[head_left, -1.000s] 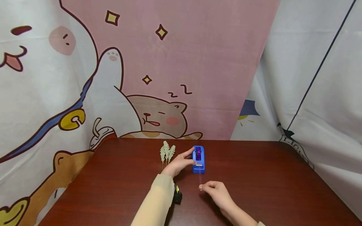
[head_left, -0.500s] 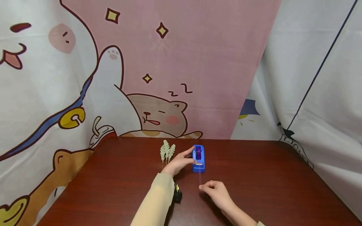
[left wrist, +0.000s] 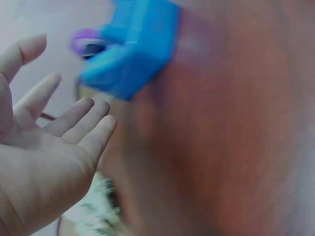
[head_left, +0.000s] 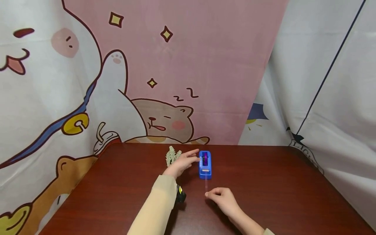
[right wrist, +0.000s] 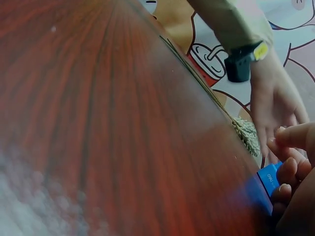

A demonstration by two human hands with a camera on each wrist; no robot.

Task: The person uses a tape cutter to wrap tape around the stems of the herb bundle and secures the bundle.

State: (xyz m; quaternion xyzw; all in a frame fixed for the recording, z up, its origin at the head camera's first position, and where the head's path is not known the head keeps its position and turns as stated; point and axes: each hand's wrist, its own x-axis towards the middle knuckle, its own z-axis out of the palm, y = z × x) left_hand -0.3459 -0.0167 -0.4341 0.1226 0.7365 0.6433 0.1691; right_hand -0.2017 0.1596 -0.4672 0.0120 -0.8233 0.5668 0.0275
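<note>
A blue tape dispenser [head_left: 205,168] with a purple roll [head_left: 205,159] stands on the table toward its far edge. From its front a clear strip of tape [head_left: 206,184] runs toward me, its end pinched between thumb and forefinger of my right hand [head_left: 221,198]. My left hand [head_left: 183,162] is just left of the dispenser, fingers extended. In the left wrist view, a gap shows between the left hand [left wrist: 54,152] and the dispenser [left wrist: 147,44], and the palm holds nothing. The right wrist view shows the right hand [right wrist: 301,191] with its other fingers curled.
Pale dried grass stalks [head_left: 171,156] lie left of the dispenser, partly behind my left hand; their heads [right wrist: 246,135] and long stems show in the right wrist view. A black device [head_left: 180,194] sits on my left wrist. A cartoon cloth [head_left: 217,81] hangs behind the reddish-brown table [head_left: 264,182].
My left hand has let go of the dispenser and drawn slightly left and away, its fingers straightening. The right hand still pinches the tape in nearly the same spot.
</note>
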